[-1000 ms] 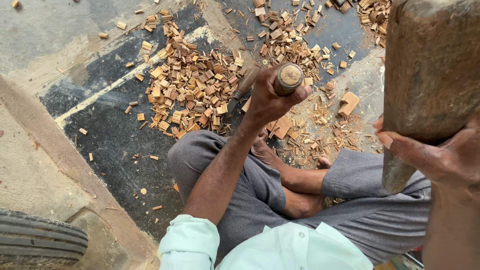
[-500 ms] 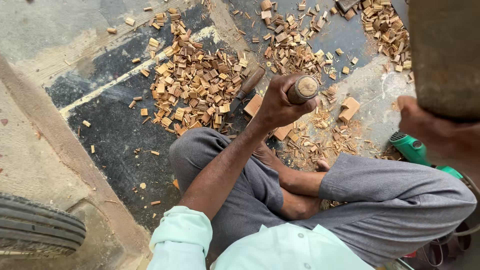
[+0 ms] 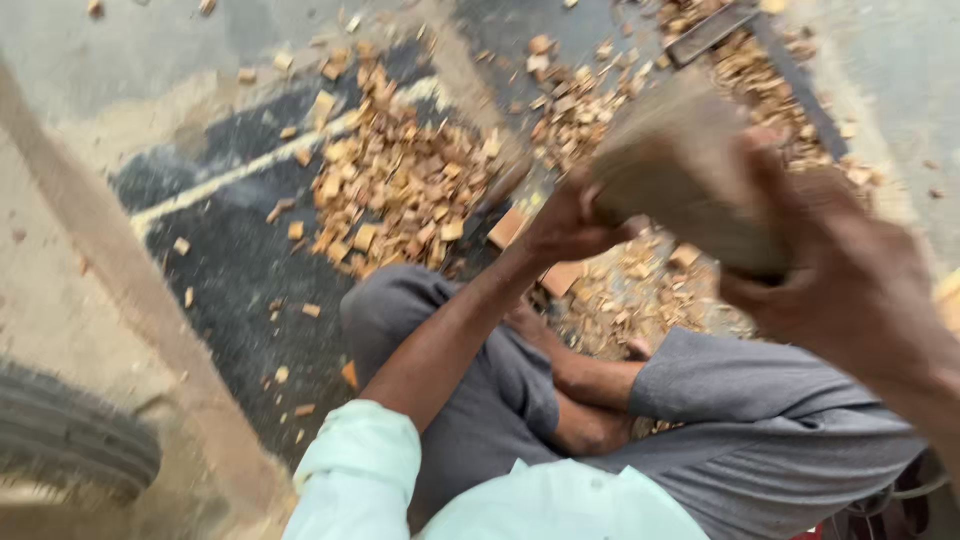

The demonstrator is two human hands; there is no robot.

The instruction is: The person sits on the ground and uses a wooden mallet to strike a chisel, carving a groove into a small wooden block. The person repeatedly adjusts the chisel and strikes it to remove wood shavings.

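Floor: grey and black concrete floor point(image 3: 230, 250), crossed by a pale painted line, carries everything here.
Person: sits cross-legged on the floor in grey trousers point(image 3: 760, 440) and a pale mint shirt point(image 3: 500, 500).
Tyre: dark rubber tyre point(image 3: 60, 440) lies at the lower left edge, well apart from the hands.
Chip pile: heap of small light-brown wood chips point(image 3: 400, 185) spreads over the floor ahead of the knees, beyond both hands.
Block: large brown wooden block point(image 3: 680, 175), blurred, is held up in the air between the two hands, above the chips and the right knee.
Right hand: right hand point(image 3: 850, 280) is closest to the camera, its fingers wrapped round the near right side of the block.
Left hand: left hand point(image 3: 570, 215) reaches forward at arm's length and meets the block's left end; blur hides whether its fingers clasp the block or something else.
Offcut: flat orange-brown wood offcut point(image 3: 507, 228) lies on the floor just beside the left hand.
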